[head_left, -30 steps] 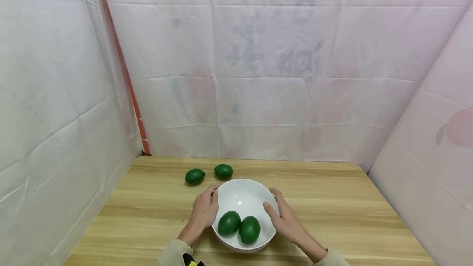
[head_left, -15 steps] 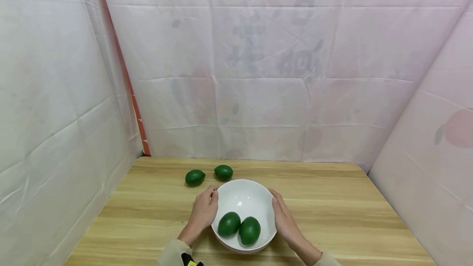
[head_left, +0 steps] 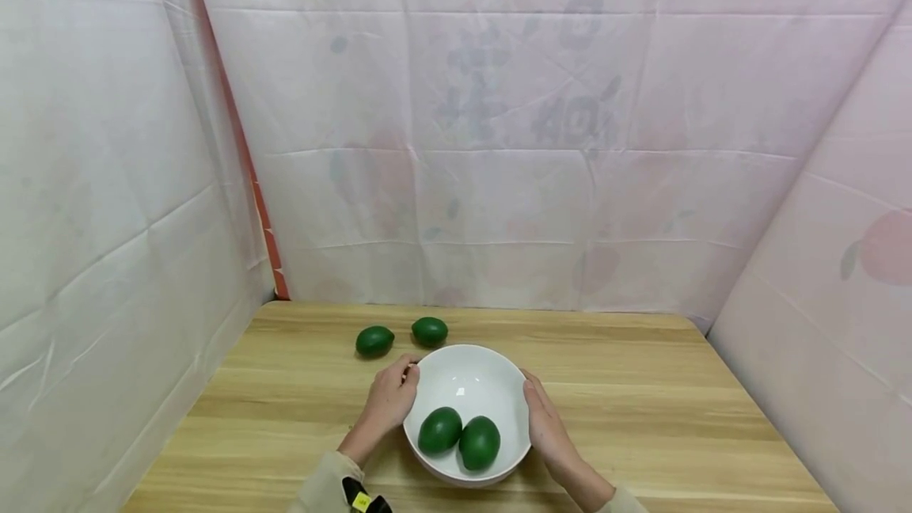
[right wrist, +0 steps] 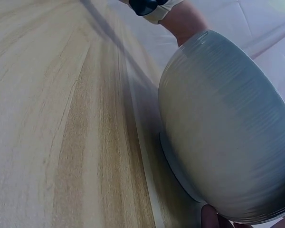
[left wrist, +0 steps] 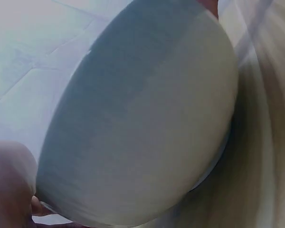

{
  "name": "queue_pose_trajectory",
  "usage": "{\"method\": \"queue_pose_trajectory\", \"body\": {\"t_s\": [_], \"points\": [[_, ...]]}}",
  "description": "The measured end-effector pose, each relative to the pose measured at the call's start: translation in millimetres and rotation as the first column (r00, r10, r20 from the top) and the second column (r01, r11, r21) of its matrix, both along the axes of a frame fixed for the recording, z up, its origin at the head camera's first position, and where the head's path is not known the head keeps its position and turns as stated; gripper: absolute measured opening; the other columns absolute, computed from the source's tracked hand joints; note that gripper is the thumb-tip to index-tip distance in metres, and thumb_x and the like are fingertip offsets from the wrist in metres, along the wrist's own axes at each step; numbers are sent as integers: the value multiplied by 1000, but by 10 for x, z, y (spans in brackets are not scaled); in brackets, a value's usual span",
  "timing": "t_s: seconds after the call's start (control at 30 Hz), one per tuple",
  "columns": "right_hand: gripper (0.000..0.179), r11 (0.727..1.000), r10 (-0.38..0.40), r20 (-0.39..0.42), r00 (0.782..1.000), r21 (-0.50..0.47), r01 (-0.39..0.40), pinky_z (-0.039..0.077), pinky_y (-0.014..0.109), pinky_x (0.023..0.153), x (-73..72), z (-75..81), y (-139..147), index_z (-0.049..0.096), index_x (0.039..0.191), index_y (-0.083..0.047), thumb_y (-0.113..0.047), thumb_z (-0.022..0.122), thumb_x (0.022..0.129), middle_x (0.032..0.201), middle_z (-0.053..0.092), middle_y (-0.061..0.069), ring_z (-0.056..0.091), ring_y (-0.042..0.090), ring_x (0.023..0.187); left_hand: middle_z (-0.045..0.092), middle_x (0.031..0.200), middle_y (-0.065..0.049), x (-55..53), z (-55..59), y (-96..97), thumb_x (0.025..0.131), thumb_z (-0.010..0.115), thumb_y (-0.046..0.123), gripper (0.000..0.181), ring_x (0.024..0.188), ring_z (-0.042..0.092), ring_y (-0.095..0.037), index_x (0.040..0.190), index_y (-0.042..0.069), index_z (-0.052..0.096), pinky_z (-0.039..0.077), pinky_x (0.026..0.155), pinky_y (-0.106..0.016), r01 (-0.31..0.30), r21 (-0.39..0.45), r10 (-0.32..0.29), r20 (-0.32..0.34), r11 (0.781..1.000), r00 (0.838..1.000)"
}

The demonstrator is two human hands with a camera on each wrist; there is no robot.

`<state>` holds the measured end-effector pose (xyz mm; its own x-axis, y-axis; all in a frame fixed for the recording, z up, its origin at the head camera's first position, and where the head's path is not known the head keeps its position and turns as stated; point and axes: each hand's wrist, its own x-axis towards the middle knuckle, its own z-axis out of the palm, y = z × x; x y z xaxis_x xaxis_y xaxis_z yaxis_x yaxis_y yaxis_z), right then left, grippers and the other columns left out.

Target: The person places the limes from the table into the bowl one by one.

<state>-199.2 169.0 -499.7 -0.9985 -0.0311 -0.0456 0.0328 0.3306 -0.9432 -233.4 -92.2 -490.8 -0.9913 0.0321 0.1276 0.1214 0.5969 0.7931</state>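
Note:
A white bowl (head_left: 492,374) stands near the front of the table, with two dark green lime-like fruits (head_left: 440,430) in its near part. My left hand (head_left: 390,400) grips its left side, thumb along the rim. On the opposite side, my right hand (head_left: 549,427) holds the bowl with its thumb lying at the rim. Both wrist views are largely filled by the bowl's outer wall (left wrist: 147,109); fingertips (right wrist: 210,217) show at its lower edge in the right wrist view. Whether the bowl's foot touches the table I cannot tell.
Two more green fruits (head_left: 374,341) lie on the wooden table (head_left: 641,386) behind the bowl, to the left. Pale cloth walls (head_left: 499,180) enclose the table at the back and both sides.
My right thumb has moved from inside the bowl back to its rim. The bowl has shifted very slightly left; the fruits keep their places in it.

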Motion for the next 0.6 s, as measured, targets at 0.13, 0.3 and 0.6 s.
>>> {"method": "queue_pose_trajectory", "body": {"t_s": [0.13,0.3,0.6], "points": [[61,1000,-4,15,1000,-9,4,14,60,125,2,5,-10,24,159,-1,-40,16,112,166,24,24,16,44,156,70,111,-12,-57,71,-46,105,50,21,31,98,66,-24,128,6,65,56,83,-43,9,-16,-9,5,1000,1000],[60,1000,-8,4,1000,-9,8,14,60,125,-6,27,-6,26,158,-1,-39,17,113,166,25,24,17,44,156,70,111,-11,-165,210,-120,102,52,19,32,97,66,-24,128,8,66,57,80,-41,5,-38,-6,-21,999,1000],[59,1000,-23,5,1000,1,23,17,59,124,17,32,-8,30,158,-2,-38,17,113,164,29,24,22,44,155,73,106,-11,-375,335,-324,98,59,16,34,93,65,-23,129,6,66,55,82,-44,-45,-143,23,-150,989,988]]}}
